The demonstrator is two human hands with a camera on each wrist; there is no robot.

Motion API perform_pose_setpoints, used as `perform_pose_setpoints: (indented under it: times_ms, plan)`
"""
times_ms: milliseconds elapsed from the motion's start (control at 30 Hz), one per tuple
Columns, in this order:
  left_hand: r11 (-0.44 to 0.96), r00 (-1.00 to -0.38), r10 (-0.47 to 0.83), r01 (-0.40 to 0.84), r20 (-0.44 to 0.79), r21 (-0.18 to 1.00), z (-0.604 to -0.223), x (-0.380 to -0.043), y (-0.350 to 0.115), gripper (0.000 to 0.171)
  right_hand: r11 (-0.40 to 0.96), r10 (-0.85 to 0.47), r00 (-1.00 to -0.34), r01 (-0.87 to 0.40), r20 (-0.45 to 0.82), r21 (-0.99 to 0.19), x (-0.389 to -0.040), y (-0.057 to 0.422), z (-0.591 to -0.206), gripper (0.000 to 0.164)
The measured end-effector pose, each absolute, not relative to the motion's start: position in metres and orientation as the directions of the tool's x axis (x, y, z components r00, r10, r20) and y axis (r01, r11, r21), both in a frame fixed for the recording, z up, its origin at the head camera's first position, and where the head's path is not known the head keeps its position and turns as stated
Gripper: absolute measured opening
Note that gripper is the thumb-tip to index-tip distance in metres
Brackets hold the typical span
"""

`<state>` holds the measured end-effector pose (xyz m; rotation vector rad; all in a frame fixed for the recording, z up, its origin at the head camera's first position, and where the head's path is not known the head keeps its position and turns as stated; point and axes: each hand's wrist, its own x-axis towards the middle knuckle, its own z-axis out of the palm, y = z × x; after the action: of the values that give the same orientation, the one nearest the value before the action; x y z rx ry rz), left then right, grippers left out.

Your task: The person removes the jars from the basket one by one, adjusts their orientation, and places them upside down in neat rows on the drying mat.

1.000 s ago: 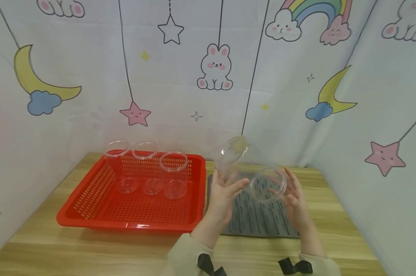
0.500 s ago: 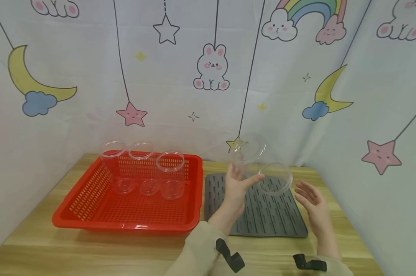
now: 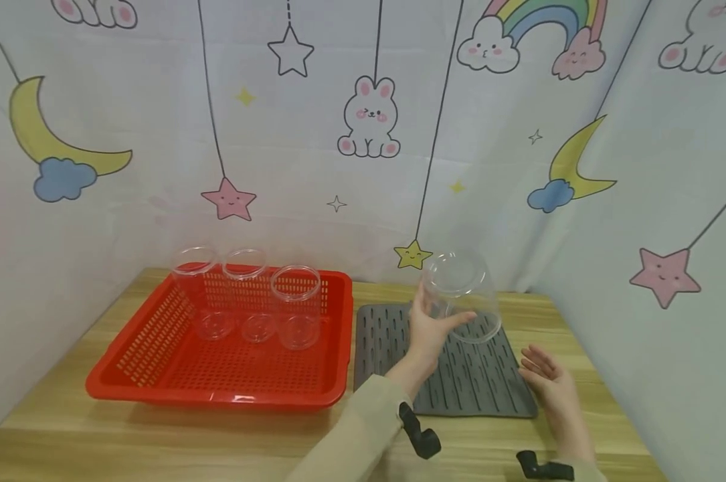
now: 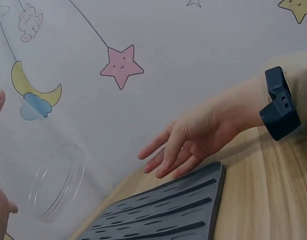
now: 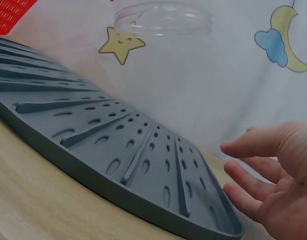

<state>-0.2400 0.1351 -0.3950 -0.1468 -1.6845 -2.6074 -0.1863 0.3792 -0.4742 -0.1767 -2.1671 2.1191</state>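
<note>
My left hand (image 3: 427, 335) grips a clear, see-through cup (image 3: 483, 294) from its left side, thumb toward me. The cup is turned over and slightly tilted, with its ringed mouth low above the grey ribbed drying mat (image 3: 471, 385). In the right wrist view the cup's rim (image 5: 163, 20) shows over the far side of the mat. My right hand (image 3: 552, 385) holds nothing and hovers by the mat's right edge, its fingers (image 4: 161, 155) loosely bent. Only a thumb and part of the left hand show in the left wrist view.
A red slotted plastic basket (image 3: 218, 398) stands left of the mat, with three more clear cups (image 3: 296, 308) upright at its back. All rest on a wood-grain table (image 3: 188, 442). A white curtain (image 3: 314, 174) with cartoon prints closes off the back and sides.
Both hands were on the cup; the right hand has let go and drawn away to the right and down. The left hand has carried the cup rightward and turned it closer to mouth-down over the mat.
</note>
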Motion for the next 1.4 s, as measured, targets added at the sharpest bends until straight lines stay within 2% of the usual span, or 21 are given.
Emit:
perform_pose_setpoints:
  times_ms: [233,467,667,1167,1400]
  plan:
    - [-0.356,-0.985,0.060,0.133,0.164,0.925,-0.403,-0.249,0.147,0.105,0.006,0.124,-0.992,-0.001,0.002,-1.000,-0.186,0.383,-0.480,0.050]
    - [-0.220,-0.977,0.099,0.164,0.190,0.962,-0.408,-0.255,0.165,0.107,0.155,0.091,-0.993,0.092,-0.078,-0.984,-0.187,0.387,-0.482,0.072]
    - [-0.087,-0.984,0.111,0.128,0.137,0.988,-0.412,-0.260,0.176,0.108,0.261,0.072,-0.990,0.137,-0.122,-0.956,-0.187,0.390,-0.484,0.068]
    - [0.014,-0.973,0.196,0.130,0.125,0.991,-0.429,-0.268,0.189,0.106,0.270,0.063,-0.990,0.138,-0.126,-0.953,-0.187,0.391,-0.483,0.065]
    - [0.065,-0.978,0.180,0.120,0.106,0.991,-0.430,-0.268,0.198,0.107,0.271,0.077,-0.990,0.132,-0.115,-0.953,-0.184,0.391,-0.482,0.065]
